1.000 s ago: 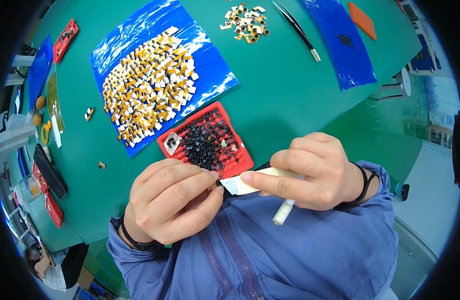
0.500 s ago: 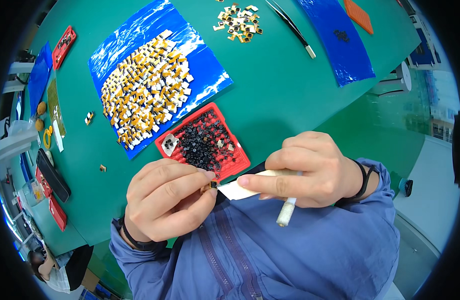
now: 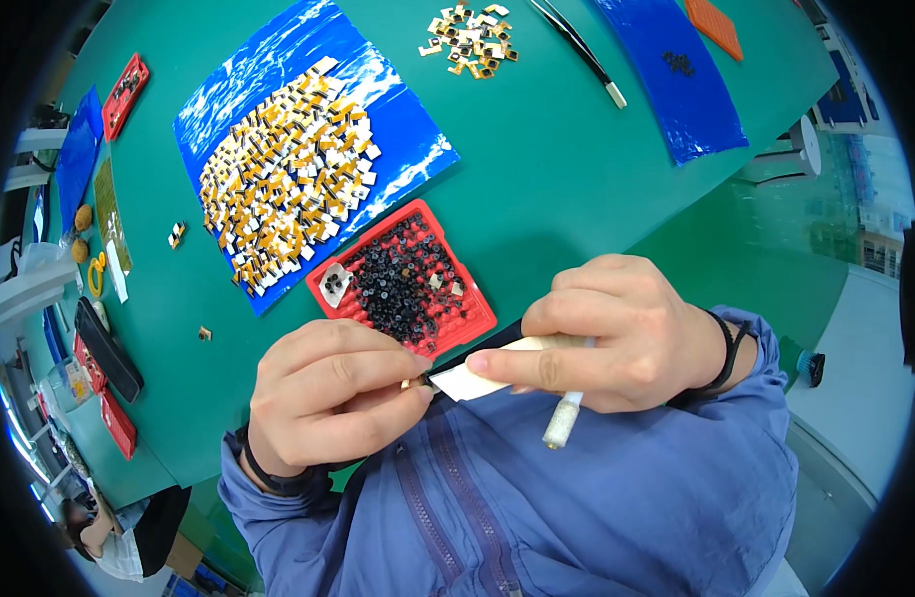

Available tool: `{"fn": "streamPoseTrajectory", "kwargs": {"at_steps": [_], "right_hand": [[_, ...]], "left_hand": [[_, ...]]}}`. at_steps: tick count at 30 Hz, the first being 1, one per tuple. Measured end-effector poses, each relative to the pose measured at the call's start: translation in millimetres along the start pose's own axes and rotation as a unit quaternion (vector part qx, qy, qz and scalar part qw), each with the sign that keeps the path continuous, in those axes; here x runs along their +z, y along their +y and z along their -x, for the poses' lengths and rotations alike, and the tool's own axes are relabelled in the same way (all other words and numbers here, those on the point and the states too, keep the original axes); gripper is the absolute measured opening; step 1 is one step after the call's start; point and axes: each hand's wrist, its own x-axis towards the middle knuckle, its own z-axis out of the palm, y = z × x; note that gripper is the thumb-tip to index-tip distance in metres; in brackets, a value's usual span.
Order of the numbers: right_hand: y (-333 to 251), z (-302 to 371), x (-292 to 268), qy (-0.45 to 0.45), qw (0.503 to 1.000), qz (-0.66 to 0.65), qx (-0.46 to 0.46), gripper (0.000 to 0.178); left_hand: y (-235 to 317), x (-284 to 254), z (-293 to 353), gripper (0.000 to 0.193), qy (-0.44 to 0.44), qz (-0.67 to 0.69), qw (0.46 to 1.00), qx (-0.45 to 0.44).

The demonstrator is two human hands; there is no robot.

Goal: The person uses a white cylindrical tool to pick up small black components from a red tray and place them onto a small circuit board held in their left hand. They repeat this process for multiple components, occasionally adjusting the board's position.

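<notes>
My left hand [image 3: 333, 393] is closed in a pinch. Between its thumb and fingertips is a small gold-and-black electronic component [image 3: 413, 382], mostly covered by the fingers. My right hand [image 3: 621, 338] grips a piece of white wiping paper [image 3: 464, 382], the index finger lying along it. The paper's pointed corner meets or nearly meets the component. A white stick with a pale, blunt tip [image 3: 557, 430] also hangs from under the right fingers. Just beyond both hands lies a red tray [image 3: 467, 322] of small black round parts [image 3: 398, 284], with a white scrap [image 3: 335, 284] at its left.
A blue sheet [image 3: 403, 109] carries a large heap of gold-and-white components [image 3: 288, 179]. A smaller heap [image 3: 469, 42], tweezers [image 3: 582, 55] and another blue sheet [image 3: 666, 109] are farther off. Yellow scissors [image 3: 96, 275] and a black case [image 3: 107, 348] lie left. A person [image 3: 114, 537] sits lower left.
The component in my left fingers has turned, its black face now less visible. My right hand, paper and stick have shifted slightly left.
</notes>
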Motion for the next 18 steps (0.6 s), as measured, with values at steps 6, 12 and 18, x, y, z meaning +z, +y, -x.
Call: {"fn": "streamPoseTrajectory", "kwargs": {"at_steps": [6,12,18], "right_hand": [[-1,-3,1,0.02,1.0,-0.001,-0.02,0.032],[0,-7,6,0.068,0.996,-0.009,-0.051,0.029],[2,-14,10,0.115,0.99,-0.026,-0.079,0.028]], "left_hand": [[-5,-2,1,0.01,0.016,0.126,0.992,-0.022],[-9,2,7,0.008,0.056,0.265,0.961,-0.05],[-14,2,7,0.005,0.066,0.402,0.911,-0.068]]}}
